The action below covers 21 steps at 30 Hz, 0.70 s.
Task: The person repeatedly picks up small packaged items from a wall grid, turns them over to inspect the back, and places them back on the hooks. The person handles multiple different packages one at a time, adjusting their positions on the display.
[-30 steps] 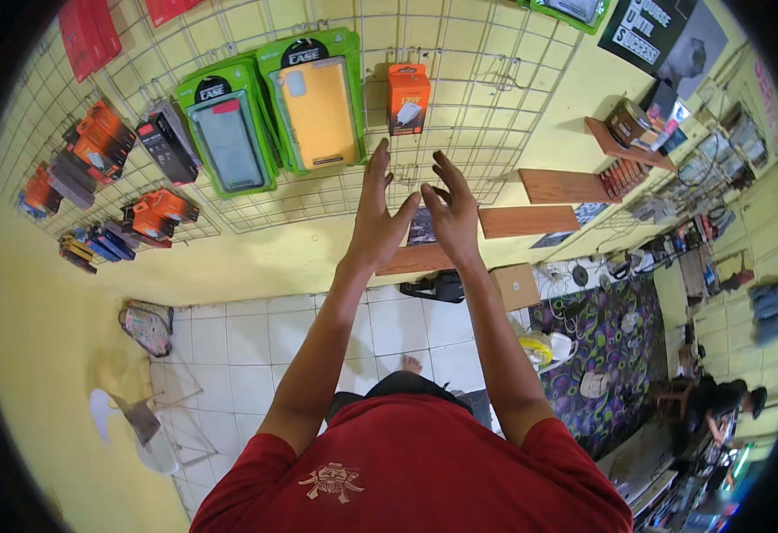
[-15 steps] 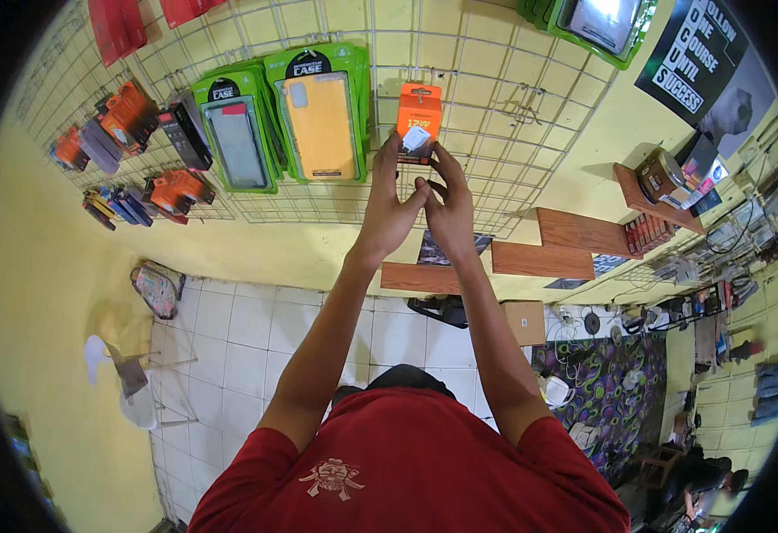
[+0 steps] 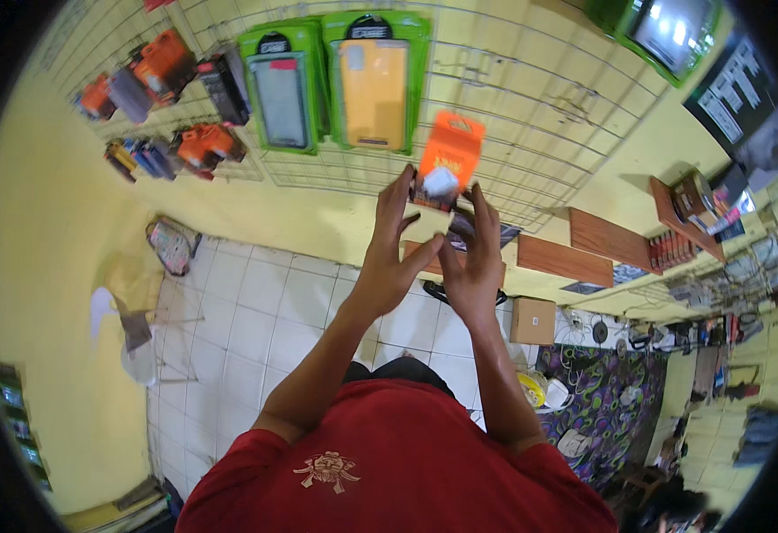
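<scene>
An orange and dark charger box with a white adapter pictured on its front is held out ahead of me, in front of the wire grid. My left hand grips its lower left side with the fingertips. On the lower right side the fingers of my right hand press against it. Both thumbs point inward below the box and nearly meet. To its left hang a yellow phone case in green packaging and a grey phone case in green packaging.
The wire grid covers the yellow wall, with orange packages hooked at left. Wooden shelves jut out at right. A cardboard box stands on the tiled floor, beside a patterned carpet. A person is at lower right.
The charger box has come away from the grid hooks, down and toward me, and is now tilted. Both hands moved with it. The view has shifted, so the wall goods appear higher and further right.
</scene>
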Motion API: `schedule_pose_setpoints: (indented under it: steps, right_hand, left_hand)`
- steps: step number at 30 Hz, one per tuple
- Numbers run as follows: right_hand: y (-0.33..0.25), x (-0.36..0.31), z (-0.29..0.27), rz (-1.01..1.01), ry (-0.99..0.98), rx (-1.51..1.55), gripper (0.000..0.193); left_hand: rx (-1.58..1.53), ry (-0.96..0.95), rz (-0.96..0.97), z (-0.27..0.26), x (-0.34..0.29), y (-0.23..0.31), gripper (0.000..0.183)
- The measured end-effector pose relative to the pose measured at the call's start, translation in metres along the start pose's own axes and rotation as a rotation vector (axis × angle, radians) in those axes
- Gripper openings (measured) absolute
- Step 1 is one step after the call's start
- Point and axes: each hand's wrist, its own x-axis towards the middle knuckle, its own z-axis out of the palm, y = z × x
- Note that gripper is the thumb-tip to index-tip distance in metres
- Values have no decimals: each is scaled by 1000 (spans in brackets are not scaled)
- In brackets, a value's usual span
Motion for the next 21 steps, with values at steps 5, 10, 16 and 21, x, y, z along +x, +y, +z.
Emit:
schedule_pose_setpoints:
  steps: [5,10,16,21]
  right_hand:
    - [33,-63,37,65,-147,-138,63]
    - [38,-92,107,88,-319,-29,61]
    - [36,-101,210,48,-447,-8,67]
    - [35,-90,312,97,-393,-35,67]
  left_hand:
    - [47,-4,-294,-51,-84,-14,89]
    - [-49,172,-495,-116,-143,-32,87]
    - [49,240,-459,-221,-166,-51,84]
    - [90,202,-331,-322,-152,-97,85]
